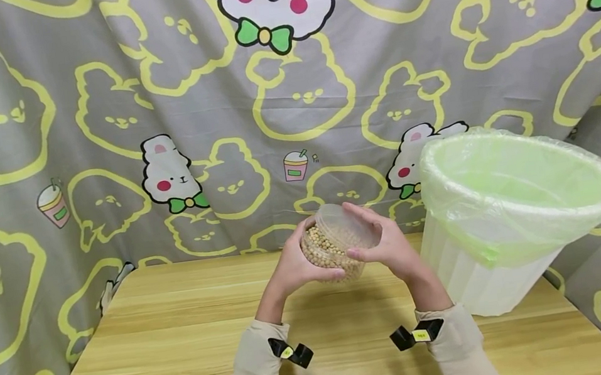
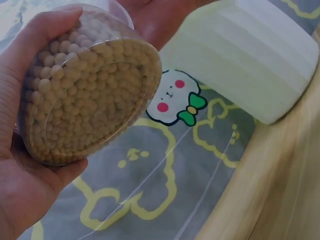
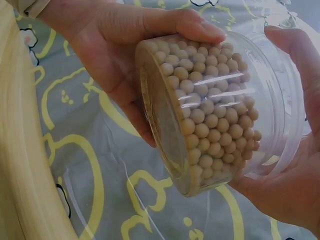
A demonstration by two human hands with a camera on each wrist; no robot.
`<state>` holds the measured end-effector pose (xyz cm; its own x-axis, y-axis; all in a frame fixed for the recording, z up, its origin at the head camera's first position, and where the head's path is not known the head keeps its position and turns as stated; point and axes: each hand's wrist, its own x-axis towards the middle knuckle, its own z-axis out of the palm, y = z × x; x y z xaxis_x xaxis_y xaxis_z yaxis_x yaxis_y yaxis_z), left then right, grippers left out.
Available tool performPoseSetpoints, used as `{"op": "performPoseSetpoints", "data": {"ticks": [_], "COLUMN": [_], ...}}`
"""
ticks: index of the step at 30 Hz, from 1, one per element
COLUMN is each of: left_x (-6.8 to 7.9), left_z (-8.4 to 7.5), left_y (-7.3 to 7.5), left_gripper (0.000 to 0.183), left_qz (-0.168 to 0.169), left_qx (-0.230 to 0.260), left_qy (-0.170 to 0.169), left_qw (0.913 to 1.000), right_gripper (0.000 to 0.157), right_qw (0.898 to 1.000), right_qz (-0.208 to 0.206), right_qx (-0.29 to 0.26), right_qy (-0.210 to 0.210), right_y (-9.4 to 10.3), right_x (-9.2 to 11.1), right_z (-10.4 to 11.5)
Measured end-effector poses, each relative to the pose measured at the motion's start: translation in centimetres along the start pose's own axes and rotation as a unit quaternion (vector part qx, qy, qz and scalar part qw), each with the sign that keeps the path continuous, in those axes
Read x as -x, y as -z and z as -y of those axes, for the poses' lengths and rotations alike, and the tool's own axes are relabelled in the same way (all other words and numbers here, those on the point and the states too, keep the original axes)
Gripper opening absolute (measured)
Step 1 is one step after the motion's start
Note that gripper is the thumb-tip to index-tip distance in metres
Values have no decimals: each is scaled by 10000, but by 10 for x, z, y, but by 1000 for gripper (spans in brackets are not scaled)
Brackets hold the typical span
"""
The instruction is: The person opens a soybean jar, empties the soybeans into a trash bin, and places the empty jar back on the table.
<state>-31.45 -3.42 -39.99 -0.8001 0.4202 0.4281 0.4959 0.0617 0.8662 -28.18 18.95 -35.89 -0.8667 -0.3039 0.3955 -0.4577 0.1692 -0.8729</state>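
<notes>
A clear plastic jar (image 1: 326, 259) of small round beige beans (image 3: 210, 115) is held up over the wooden table, tilted. My left hand (image 1: 294, 263) grips it round the side, thumb and fingers on opposite walls. In the left wrist view the base of the jar (image 2: 95, 100) faces the camera, packed with beans. At the jar's mouth, my right hand (image 1: 390, 244) holds a translucent lid (image 1: 339, 223) by its edge, thumb and fingers spread across it. The lid leans over the mouth at an angle, with beans showing beside it in the head view.
On the right of the wooden table (image 1: 182, 330) stands a tall white bin (image 1: 484, 283) lined with a thin pale green bag (image 1: 521, 222). A grey patterned curtain (image 1: 211, 117) hangs behind the table. Both wrists carry small black cameras.
</notes>
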Motion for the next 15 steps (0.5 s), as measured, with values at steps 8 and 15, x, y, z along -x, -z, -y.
{"op": "performPoseSetpoints", "data": {"ticks": [8, 15], "left_x": [-1, 3], "left_z": [-6, -12], "left_y": [4, 22], "left_gripper": [109, 110], "left_qz": [-80, -506], "left_qx": [-127, -164], "left_qy": [-147, -283], "left_qw": [9998, 9982], "right_gripper": [86, 83], "right_qw": [9995, 9991], "right_qz": [12, -222], "right_qx": [-225, -123], "right_qy": [-235, -350], "right_y": [0, 3], "right_x": [0, 2], "right_z": [4, 2]}}
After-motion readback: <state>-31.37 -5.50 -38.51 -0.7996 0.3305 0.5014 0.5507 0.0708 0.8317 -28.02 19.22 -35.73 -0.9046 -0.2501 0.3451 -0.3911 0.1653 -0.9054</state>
